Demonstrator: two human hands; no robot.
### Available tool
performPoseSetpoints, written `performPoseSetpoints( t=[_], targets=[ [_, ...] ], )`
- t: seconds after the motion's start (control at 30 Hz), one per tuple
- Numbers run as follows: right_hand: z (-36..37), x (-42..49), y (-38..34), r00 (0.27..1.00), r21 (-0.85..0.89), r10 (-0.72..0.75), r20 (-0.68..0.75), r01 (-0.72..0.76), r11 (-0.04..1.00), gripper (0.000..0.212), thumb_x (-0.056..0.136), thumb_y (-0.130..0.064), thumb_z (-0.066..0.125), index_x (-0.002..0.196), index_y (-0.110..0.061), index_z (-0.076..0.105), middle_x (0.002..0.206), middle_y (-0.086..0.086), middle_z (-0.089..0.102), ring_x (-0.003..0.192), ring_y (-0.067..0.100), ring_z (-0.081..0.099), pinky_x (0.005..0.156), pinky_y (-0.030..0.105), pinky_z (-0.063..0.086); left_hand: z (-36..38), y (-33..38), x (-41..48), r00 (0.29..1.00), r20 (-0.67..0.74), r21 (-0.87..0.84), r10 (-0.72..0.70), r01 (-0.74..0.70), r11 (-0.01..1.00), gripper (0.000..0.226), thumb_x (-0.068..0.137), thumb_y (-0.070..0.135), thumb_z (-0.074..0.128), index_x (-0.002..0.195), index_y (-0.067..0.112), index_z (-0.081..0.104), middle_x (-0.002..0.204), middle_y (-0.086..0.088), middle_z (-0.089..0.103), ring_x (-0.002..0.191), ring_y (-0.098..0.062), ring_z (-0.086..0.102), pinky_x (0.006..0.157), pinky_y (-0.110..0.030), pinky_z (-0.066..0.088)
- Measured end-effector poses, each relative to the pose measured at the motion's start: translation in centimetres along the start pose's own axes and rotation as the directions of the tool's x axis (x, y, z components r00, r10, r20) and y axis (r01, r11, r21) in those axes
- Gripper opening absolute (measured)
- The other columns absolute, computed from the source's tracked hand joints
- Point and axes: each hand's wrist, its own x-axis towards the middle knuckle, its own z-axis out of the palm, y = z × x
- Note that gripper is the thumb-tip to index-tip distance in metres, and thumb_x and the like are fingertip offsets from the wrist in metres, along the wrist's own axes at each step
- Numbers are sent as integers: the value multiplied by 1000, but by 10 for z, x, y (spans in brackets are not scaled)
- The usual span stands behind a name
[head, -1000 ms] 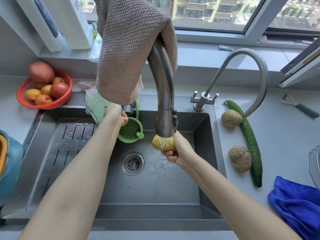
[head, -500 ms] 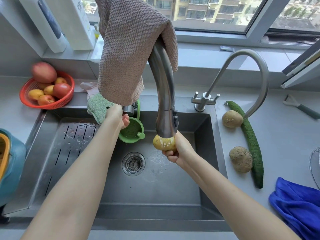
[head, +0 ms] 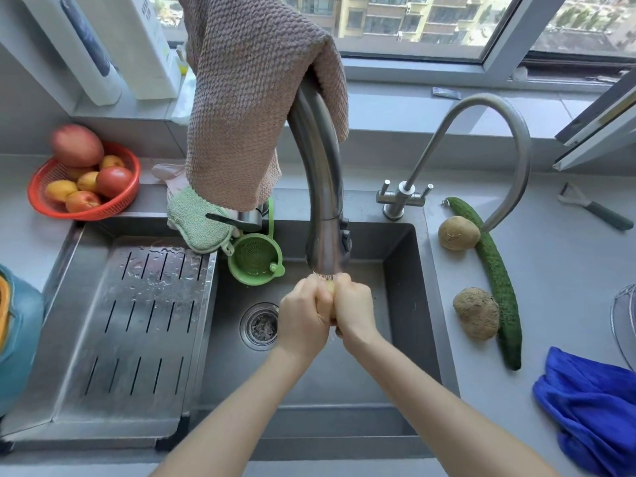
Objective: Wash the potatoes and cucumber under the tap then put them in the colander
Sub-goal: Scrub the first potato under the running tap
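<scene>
The grey tabletop (head: 568, 270) is carrying two potatoes (head: 458, 233) (head: 476, 313) touching a long cucumber (head: 495, 280) right of the sink, a blue cloth (head: 592, 404) nearer, and a peeler (head: 595, 210) farther right.

1. Single view: head-worn wide-angle camera, looking forward and steeply down over the sink (head: 402, 304).
2. Both forearms enter from the bottom edge; left hand (head: 303, 318) and right hand (head: 356, 313) sit near frame centre, close to the lens.
3. Main tap (head: 321, 187) rises directly ahead, its top cut by the upper edge of the frame.
4. Bench (head: 568, 270) spans the right side; window (head: 413, 25) fills the top edge, facing outward.
5. Strong barrel distortion: bench edges bow near the borders.
6. No second view, so no shared region.
</scene>
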Motion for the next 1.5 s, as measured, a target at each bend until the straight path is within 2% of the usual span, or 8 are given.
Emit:
performPoseSetpoints(
  t=[0.1,0.27,0.57,0.77,0.9,1.0,1.3,1.5],
  targets=[
    [-2,-4,8,924,-219,-382,-16,369,903,35,82,-31,31,56,-12,41,56,3,47,62,24,42,58,32,32,-6,18,23,942,194,26,-272,272,962,40,88,27,30,51,13,37,51,-19,52,54,-36,52,50,-37,40],
    [-18,2,13,475,-468,-838,267,825,318,48,90,-29,27,85,2,62,62,13,63,55,32,57,54,35,40,-32,26,49,409,754,-101,-515,846,524,34,95,22,41,65,11,55,43,-5,53,30,-16,50,28,-7,19],
    [-15,5,-12,992,-295,1,127,37,955,37,95,-20,35,62,-11,47,56,9,51,46,21,43,44,22,31,-1,30,11,995,-2,-64,-100,100,993,33,82,31,40,54,14,43,63,-20,60,59,-29,49,58,-34,33],
    [-24,0,-8,816,16,491,305,-520,854,27,85,-19,41,60,-16,49,44,0,51,34,15,49,34,11,29,1,11,-7,960,108,22,259,-262,965,32,83,31,45,95,6,62,91,-5,63,82,-16,54,74,-26,40],
    [-4,-3,-8,942,426,294,160,-335,840,31,90,-8,45,60,-9,52,49,4,54,46,18,55,43,22,44,8,28,3,993,-29,-286,-114,101,953,38,80,37,46,97,5,58,95,-10,60,88,-18,54,77,-20,38],
    [0,-4,-3,989,182,112,-94,-94,979,39,92,-11,40,54,-9,41,52,3,43,53,19,40,52,30,33,13,42,10,922,-56,-395,-384,333,856,23,83,34,49,80,12,52,76,-4,58,70,-17,51,64,-22,34],
    [-10,-24,23,864,-463,-495,93,478,747,49,89,-60,38,84,-13,49,78,-5,55,74,15,51,58,24,35,1,28,48,436,587,-675,-682,728,-116,31,91,9,51,61,11,47,43,-3,50,39,-17,49,49,-23,42],
    [1,-10,-7,1000,9,2,22,-2,1000,44,95,-39,37,61,-13,44,54,1,46,45,14,37,44,22,27,4,39,33,748,195,-674,-634,572,467,13,72,6,66,66,11,56,59,-4,56,58,-20,51,55,-28,41]
  ],
)
